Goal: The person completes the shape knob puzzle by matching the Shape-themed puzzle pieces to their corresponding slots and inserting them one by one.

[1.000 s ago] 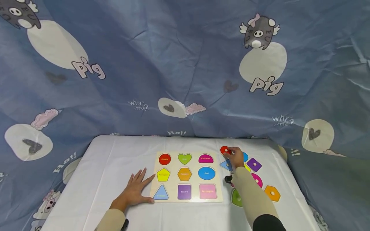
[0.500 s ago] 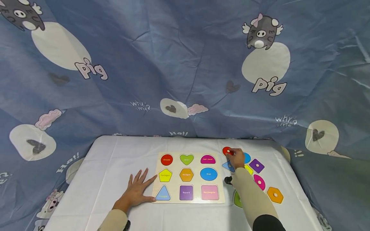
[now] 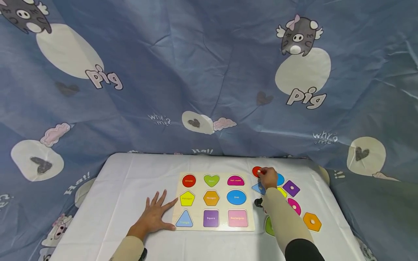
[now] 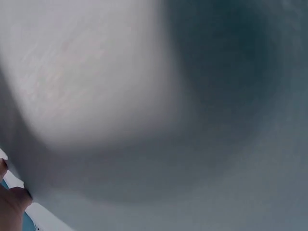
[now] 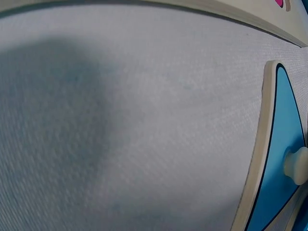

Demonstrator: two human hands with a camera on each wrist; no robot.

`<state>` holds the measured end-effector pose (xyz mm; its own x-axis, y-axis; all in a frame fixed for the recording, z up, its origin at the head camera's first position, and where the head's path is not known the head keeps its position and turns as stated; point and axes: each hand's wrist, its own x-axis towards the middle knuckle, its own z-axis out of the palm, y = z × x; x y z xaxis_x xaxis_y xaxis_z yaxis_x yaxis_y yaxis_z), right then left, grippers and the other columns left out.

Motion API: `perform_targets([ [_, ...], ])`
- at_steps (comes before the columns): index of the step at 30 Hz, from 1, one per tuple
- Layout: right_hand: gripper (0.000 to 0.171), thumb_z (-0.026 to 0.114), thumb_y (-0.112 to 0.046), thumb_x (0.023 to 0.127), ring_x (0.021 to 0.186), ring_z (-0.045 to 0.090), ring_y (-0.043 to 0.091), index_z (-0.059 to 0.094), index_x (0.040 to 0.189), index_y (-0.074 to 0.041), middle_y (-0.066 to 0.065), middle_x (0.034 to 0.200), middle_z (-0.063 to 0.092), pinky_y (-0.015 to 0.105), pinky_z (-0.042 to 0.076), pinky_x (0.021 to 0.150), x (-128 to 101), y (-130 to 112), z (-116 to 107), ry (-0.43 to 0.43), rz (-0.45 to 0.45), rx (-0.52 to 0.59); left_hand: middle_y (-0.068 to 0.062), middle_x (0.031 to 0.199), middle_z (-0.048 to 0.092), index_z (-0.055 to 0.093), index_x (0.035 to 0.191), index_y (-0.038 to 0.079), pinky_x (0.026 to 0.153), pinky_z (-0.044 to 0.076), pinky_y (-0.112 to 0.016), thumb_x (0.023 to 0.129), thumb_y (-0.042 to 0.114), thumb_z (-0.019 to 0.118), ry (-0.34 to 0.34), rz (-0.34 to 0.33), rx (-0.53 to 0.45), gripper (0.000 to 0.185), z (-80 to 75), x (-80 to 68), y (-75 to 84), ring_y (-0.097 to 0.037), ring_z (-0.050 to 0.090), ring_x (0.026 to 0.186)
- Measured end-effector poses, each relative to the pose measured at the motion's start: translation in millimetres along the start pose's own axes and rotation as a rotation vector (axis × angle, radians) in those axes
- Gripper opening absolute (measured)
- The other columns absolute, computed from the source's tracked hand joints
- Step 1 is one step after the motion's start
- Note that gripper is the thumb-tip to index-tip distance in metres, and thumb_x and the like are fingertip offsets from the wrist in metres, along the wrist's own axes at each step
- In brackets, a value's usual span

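My left hand [image 3: 154, 214] lies with spread fingers at the left edge of a wooden shape-puzzle board [image 3: 200, 212], thumb at its lower left corner. In the left wrist view only part of the left hand [image 4: 12, 204] shows, low in the corner. To the right of the board, my right hand [image 3: 269, 178] pinches the knob of a red circle piece [image 3: 255, 170]. A blue triangle piece [image 3: 258, 188] lies just below those fingers; the right wrist view shows this blue piece [image 5: 276, 159] close up, with its pale knob.
Around the right forearm lie a blue piece [image 3: 280, 179], a purple square [image 3: 291, 188], a yellow piece [image 3: 282, 192], a magenta piece [image 3: 294, 206], an orange hexagon [image 3: 312, 222] and a green piece [image 3: 269, 226]. A blue patterned cloth [image 3: 215, 90] hangs behind the white table [image 3: 143, 170].
The head view has shifted slightly, sliding the scene a little to the right. Both hands and the red circle piece keep nearly the same places beside the board.
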<state>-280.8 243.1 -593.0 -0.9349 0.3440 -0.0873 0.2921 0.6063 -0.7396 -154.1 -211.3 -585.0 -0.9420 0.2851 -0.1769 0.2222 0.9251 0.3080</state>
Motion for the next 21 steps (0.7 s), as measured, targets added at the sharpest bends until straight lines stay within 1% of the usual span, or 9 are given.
perform_targets([
  [3,0.023,0.063,-0.007,0.093,0.102,0.050,0.038,0.066,0.109,0.007,0.024,0.110,0.054,0.050,0.044,0.099,0,1,0,0.007,-0.008,-0.009,-0.020,0.157,0.020,0.046,0.143,0.028,0.108,0.006,-0.072,0.052,0.075,0.074,0.005,0.013,0.004,0.106,-1.3,-0.4,-1.2,-0.049,0.012,0.142],
  [9,0.022,0.063,-0.008,0.093,0.102,0.050,0.037,0.066,0.108,0.007,0.023,0.110,0.055,0.049,0.044,0.099,-2,-1,-3,0.011,-0.012,-0.023,-0.019,0.158,0.018,0.045,0.144,0.029,0.108,0.004,-0.072,0.052,0.076,0.074,-0.010,0.016,-0.005,0.108,-0.9,-0.2,-1.4,-0.048,0.010,0.143],
  [17,0.021,0.065,-0.007,0.092,0.104,0.052,0.037,0.068,0.107,0.007,0.023,0.111,0.057,0.049,0.045,0.099,-5,-11,-12,0.017,-0.060,0.008,-0.019,0.158,0.020,0.047,0.143,0.029,0.109,0.004,-0.071,0.051,0.070,0.079,-0.007,-0.003,-0.026,0.106,-5.0,-1.0,1.9,-0.047,0.012,0.143],
  [21,0.021,0.066,-0.009,0.091,0.108,0.052,0.038,0.068,0.107,0.006,0.022,0.114,0.056,0.050,0.044,0.100,-8,-18,-13,-0.010,-0.068,0.028,-0.018,0.158,0.020,0.047,0.142,0.029,0.109,0.004,-0.071,0.049,0.069,0.080,-0.010,-0.019,-0.027,0.106,-3.1,0.1,1.5,-0.047,0.011,0.143],
])
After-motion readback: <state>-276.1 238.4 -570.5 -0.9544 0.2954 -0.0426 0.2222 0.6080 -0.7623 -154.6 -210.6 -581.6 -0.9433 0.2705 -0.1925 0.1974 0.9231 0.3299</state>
